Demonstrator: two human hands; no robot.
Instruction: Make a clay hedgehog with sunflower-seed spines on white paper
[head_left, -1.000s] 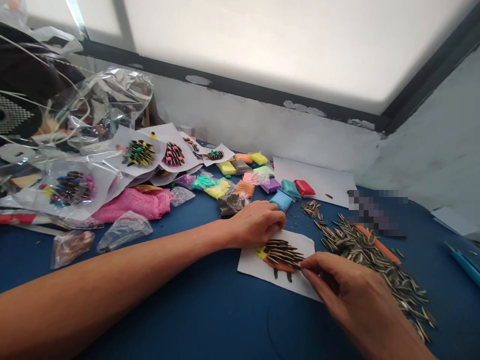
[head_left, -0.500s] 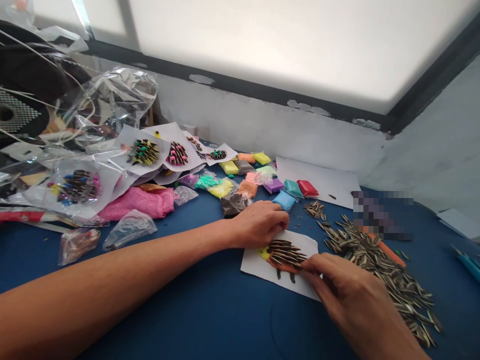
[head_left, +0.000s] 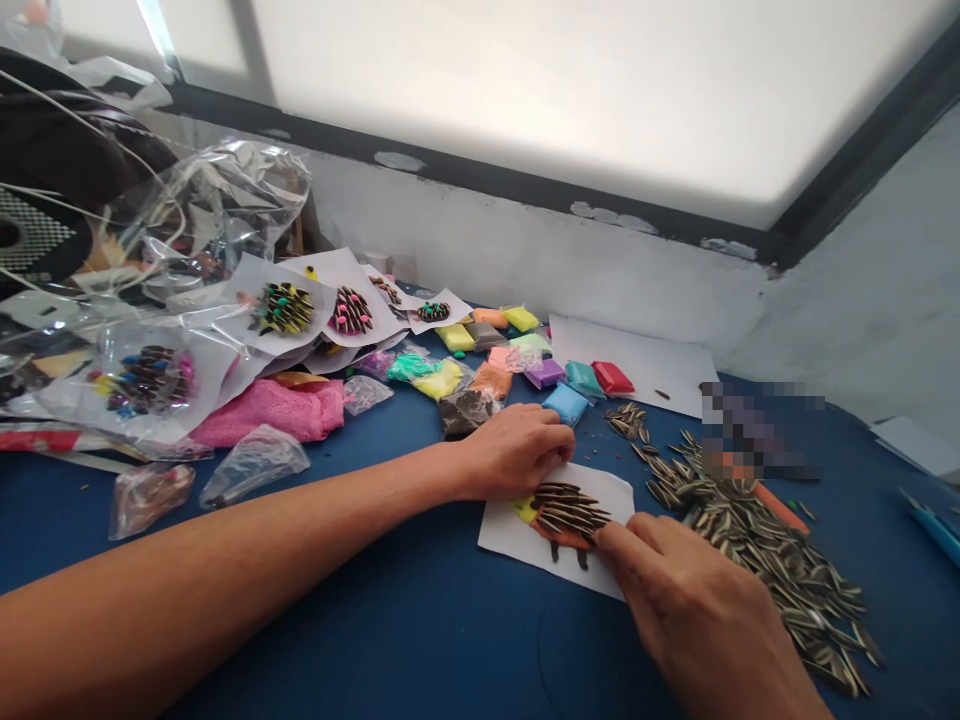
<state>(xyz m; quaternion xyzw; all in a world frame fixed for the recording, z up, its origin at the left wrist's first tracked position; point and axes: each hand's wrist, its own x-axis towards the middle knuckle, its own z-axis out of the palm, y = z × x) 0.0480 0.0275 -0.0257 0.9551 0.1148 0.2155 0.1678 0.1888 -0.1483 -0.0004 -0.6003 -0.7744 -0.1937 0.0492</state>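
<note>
A small white sheet of paper (head_left: 517, 530) carries a hedgehog figure (head_left: 559, 537) with an orange clay body, yellow head and dark legs. Striped sunflower seeds (head_left: 562, 505) stick into its back as spines. My left hand (head_left: 521, 450), fingers curled and closed, holds the sheet at its upper left edge; its fingertips are hidden. From the right, my right hand (head_left: 690, 590) reaches in with thumb and index finger pinched at the rear end of the spines. The seed at those fingertips is mostly covered.
A loose pile of sunflower seeds (head_left: 780, 560) spreads at the right beside an orange strip (head_left: 780, 507). Coloured clay packets (head_left: 544, 373) lie behind my left hand. Finished seed figures (head_left: 285, 308) on paper, a pink cloth (head_left: 274, 408) and clear plastic bags (head_left: 255, 465) fill the left.
My right fingertips have shifted slightly left and now press closer against the hedgehog's rear spines. My left hand stays in place on the paper; the view has moved slightly.
</note>
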